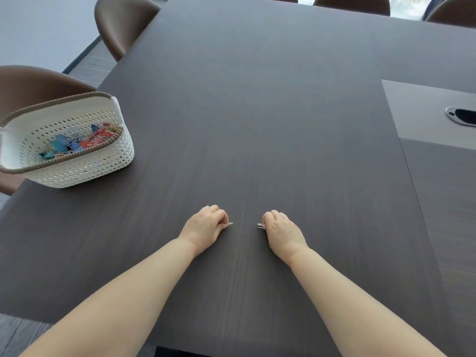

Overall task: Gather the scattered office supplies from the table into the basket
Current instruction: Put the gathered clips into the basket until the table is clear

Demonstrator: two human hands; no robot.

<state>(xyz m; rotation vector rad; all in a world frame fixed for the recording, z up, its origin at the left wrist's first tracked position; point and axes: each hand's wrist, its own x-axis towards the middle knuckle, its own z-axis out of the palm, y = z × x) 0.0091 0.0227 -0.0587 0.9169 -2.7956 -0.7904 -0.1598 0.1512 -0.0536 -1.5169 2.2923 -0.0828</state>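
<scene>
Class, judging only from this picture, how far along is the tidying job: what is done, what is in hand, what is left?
Done: colourful binder clips already lie in the white basket at the table's left edge. In hand: the left hand and right hand each pinch a small metal clip just above the table. Left: carrying both into the basket; no other loose supplies show on the table.

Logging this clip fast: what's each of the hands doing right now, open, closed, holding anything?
Left hand: closed, pinching a small metal clip.
Right hand: closed, pinching a small silver clip.
</scene>
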